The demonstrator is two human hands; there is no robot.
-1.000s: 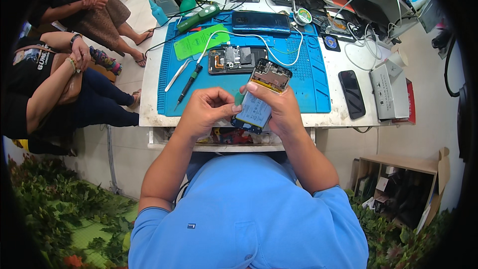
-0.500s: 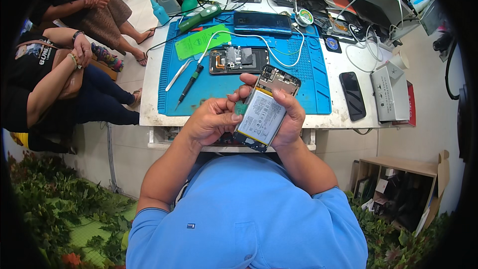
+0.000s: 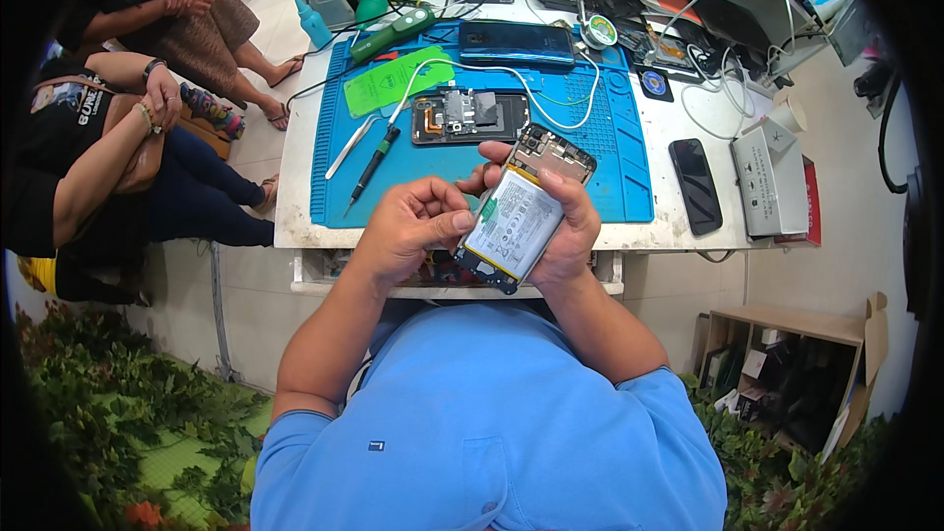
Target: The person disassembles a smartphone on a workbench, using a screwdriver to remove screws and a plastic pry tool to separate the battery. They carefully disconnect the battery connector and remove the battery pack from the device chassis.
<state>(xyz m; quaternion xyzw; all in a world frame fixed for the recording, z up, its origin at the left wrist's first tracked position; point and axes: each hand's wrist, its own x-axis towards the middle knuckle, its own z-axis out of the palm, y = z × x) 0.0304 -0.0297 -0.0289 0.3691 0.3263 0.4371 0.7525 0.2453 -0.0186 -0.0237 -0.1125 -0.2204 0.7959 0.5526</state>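
My right hand is wrapped round an opened phone, held tilted above the bench's front edge. Its silver-grey battery with yellow edging faces up, between a bare board at the top and a dark lower end. A green tab lies on the battery's left side. My left hand is at the phone's left edge, thumb and fingers curled together; anything between them is too small to make out. Beyond, a second opened phone and a screwdriver lie on the blue mat.
A white cable loops over the mat, near a green sheet and a dark blue phone. To the right are a black phone and a white box. Two people stand at the left, one's clasped hands beside the bench.
The green tab, pinched and raised by my left hand before, now lies against the battery. My left fingers have moved slightly left off it. My right hand keeps its hold on the phone.
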